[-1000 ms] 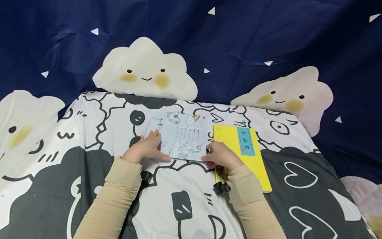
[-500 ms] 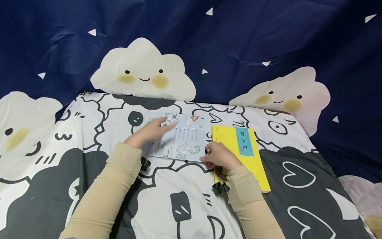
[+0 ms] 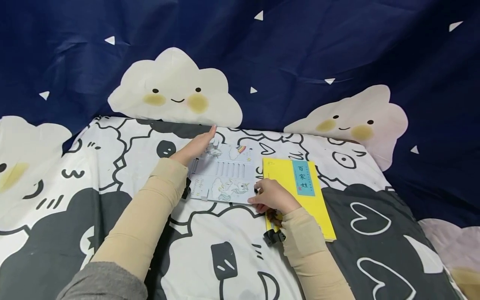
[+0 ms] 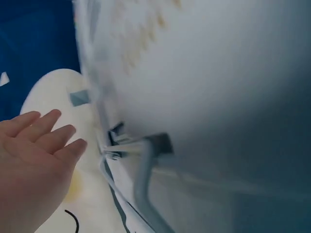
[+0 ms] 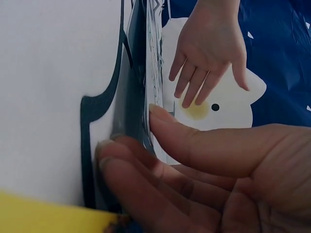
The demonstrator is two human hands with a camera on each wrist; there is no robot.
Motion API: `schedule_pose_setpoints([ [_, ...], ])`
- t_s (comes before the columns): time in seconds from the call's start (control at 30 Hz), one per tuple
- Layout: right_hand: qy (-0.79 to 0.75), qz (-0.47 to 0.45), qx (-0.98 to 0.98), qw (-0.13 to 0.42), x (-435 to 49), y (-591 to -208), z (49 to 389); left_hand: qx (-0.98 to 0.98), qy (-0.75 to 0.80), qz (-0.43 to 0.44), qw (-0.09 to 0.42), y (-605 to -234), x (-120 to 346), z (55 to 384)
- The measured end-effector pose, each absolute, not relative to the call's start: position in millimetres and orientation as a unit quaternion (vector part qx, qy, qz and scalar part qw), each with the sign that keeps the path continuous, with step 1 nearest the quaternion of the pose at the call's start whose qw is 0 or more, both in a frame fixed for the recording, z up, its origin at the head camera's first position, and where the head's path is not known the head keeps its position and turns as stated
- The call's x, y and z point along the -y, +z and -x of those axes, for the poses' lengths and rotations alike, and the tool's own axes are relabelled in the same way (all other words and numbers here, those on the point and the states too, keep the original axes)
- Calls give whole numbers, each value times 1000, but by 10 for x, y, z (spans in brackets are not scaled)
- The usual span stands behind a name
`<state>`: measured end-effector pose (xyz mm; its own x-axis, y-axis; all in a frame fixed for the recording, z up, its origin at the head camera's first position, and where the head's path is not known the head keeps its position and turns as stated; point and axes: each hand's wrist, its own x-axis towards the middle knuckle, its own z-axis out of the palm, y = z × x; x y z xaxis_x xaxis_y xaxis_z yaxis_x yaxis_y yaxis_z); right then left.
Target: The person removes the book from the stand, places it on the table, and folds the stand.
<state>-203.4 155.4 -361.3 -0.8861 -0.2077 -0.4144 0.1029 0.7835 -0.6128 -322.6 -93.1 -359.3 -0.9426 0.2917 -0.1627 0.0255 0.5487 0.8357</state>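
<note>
A pale book stand [image 3: 210, 171] printed with unicorns, a rainbow and a row of slots lies at the middle of the bed. My right hand [image 3: 273, 195] pinches its near right corner; in the right wrist view the thumb [image 5: 194, 148] lies on the top face and fingers curl below the thin edge. My left hand [image 3: 196, 146] is held over the stand's far left side, its fingers straight, and shows empty in the right wrist view. Beside that hand, the left wrist view has the stand's blurred pale surface [image 4: 218, 73] and a bent wire arm [image 4: 144, 174] at its edge.
A yellow book [image 3: 315, 212] with a blue title label lies right of the stand, partly under my right wrist. Patterned bedding [image 3: 198, 241] spreads all around. Behind hangs a dark blue cloth [image 3: 285, 46] with smiling clouds.
My left hand has left the stand's left edge and moved up over it to the far side, fingers now straight. The right hand keeps its grip on the corner.
</note>
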Motion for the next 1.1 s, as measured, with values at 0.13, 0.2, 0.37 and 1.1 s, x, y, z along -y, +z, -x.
schedule_pose_setpoints([
  [0.13, -331, 25, -913, 236, -1550, -3611, 2023, -860, 474, -96, 165, -3620, 918, 3290],
  [0.2, -332, 23, -913, 237, -1549, -3610, 2021, -853, 482, -94, 176, -3626, 912, 3302],
  [0.37, -326, 24, -915, 238, -1535, -3609, 2024, -849, 485, -81, 192, -3630, 924, 3298],
  [1.1, -332, 29, -912, 240, -1562, -3577, 2037, -869, 457, -93, 166, -3645, 936, 3272],
])
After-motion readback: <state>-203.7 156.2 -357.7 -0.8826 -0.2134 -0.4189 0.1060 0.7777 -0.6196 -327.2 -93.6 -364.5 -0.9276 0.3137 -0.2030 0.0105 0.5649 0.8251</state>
